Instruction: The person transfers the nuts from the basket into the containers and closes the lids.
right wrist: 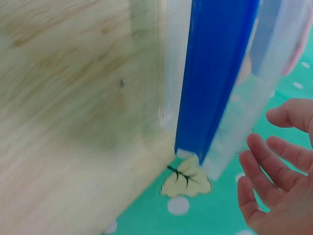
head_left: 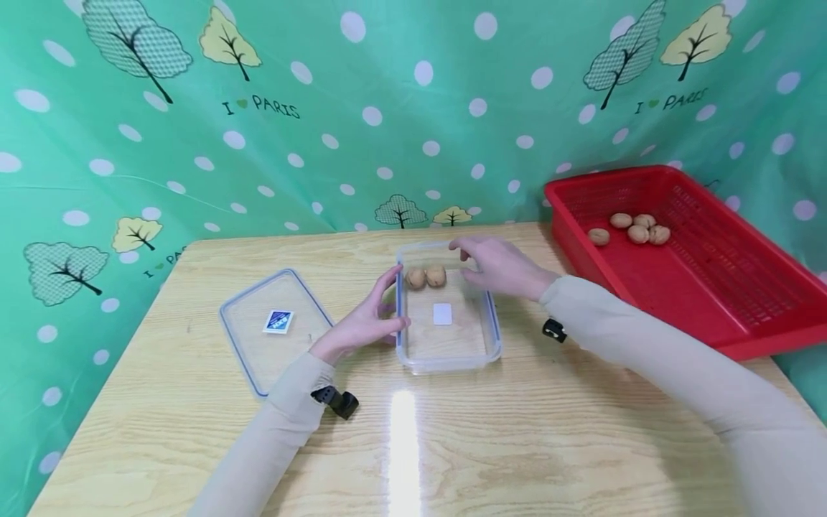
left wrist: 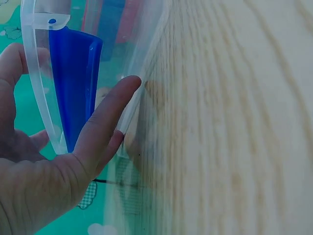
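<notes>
A clear plastic food container [head_left: 446,362] with blue side latches stands on the table, a white square on its floor. Two walnuts [head_left: 426,277] sit side by side at its far left. My left hand [head_left: 365,324] holds the container's left wall, thumb at the rim, fingers along the outside by a blue latch [left wrist: 73,83]. Over the far right part of the container, my right hand [head_left: 500,267] hovers with loosely bent fingers and nothing in it. In the right wrist view, its fingers [right wrist: 266,171] are spread apart beside the container's right side.
A clear lid [head_left: 293,287] with a blue seal and a blue-white label lies left of the container. At the right stands a red basket [head_left: 685,287] with several walnuts [head_left: 638,234] toward its far end. A green dotted cloth [head_left: 388,93] hangs behind the wooden table [head_left: 517,445].
</notes>
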### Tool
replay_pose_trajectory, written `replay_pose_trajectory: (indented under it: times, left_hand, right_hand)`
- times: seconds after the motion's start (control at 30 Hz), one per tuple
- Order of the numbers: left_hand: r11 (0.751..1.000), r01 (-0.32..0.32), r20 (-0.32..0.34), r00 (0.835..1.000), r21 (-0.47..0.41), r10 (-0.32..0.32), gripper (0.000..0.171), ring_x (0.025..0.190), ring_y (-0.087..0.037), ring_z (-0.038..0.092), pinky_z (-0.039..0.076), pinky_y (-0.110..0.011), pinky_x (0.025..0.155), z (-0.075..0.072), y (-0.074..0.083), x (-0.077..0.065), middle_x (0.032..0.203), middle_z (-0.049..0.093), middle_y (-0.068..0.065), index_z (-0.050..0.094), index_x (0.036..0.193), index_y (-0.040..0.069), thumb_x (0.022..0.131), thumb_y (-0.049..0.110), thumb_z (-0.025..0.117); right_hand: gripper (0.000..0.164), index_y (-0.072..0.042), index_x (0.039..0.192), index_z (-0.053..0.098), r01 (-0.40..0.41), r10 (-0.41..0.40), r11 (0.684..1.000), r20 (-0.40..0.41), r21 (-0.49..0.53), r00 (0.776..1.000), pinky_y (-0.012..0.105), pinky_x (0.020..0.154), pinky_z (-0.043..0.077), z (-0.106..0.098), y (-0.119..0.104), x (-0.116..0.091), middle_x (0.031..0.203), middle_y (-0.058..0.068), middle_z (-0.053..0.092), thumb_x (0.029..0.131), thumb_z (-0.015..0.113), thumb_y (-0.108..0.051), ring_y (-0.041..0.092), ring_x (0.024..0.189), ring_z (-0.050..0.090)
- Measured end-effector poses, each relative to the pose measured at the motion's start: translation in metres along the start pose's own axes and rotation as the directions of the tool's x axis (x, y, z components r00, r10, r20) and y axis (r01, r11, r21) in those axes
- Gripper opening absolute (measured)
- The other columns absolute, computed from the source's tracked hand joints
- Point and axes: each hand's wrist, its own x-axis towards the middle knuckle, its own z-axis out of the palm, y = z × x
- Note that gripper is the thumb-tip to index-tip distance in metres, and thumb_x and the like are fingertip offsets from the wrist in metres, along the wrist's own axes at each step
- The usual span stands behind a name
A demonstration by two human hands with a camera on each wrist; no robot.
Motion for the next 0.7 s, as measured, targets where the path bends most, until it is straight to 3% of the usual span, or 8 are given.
replay_pose_trajectory:
  times: [0.13,0.43,0.6,0.7]
  left_hand:
    - [1.000,-0.005,-0.017,1.000,0.020,0.005,0.097,0.133,-0.054,0.024,0.057,-0.047,0.075,-0.002,0.000,0.001,0.160,-0.011,-0.008,0.002,0.156,0.028,0.085,-0.002,0.061]
    - [1.000,0.007,-0.011,1.000,0.003,-0.007,0.099,0.127,-0.047,0.038,0.057,-0.048,0.076,-0.004,0.002,0.006,0.160,-0.011,-0.005,-0.001,0.156,0.027,0.086,-0.007,0.059]
    - [1.000,0.012,-0.008,1.000,-0.002,-0.012,0.097,0.129,-0.047,0.036,0.057,-0.048,0.077,-0.004,0.002,0.007,0.160,-0.011,-0.007,-0.002,0.156,0.027,0.088,-0.006,0.059]
    - [1.000,0.015,-0.006,1.000,-0.010,-0.015,0.097,0.130,-0.047,0.034,0.057,-0.048,0.077,-0.003,0.003,0.008,0.160,-0.011,-0.007,-0.003,0.156,0.027,0.088,-0.005,0.058]
  right_hand:
    - [0.039,0.001,0.124,0.056,0.019,-0.019,1.000,-0.048,-0.002,0.999,0.039,0.077,0.051,-0.013,0.005,-0.009,0.102,0.013,0.063,0.087,0.066,-0.004,0.030,0.092,0.057]
    - [0.043,-0.001,0.127,0.056,-0.062,0.062,0.998,-0.104,0.002,0.993,0.042,0.086,0.049,-0.034,0.018,-0.026,0.110,0.012,0.060,0.087,0.068,-0.006,0.029,0.103,0.051]
    - [0.036,0.002,0.123,0.057,-0.080,0.088,0.996,-0.197,0.047,0.977,0.047,0.089,0.045,-0.042,0.028,-0.033,0.109,0.016,0.061,0.089,0.065,-0.005,0.032,0.104,0.051]
    - [0.034,0.003,0.121,0.058,-0.085,0.103,0.993,-0.243,0.085,0.965,0.046,0.083,0.045,-0.048,0.033,-0.036,0.108,0.017,0.061,0.089,0.064,-0.004,0.031,0.099,0.050]
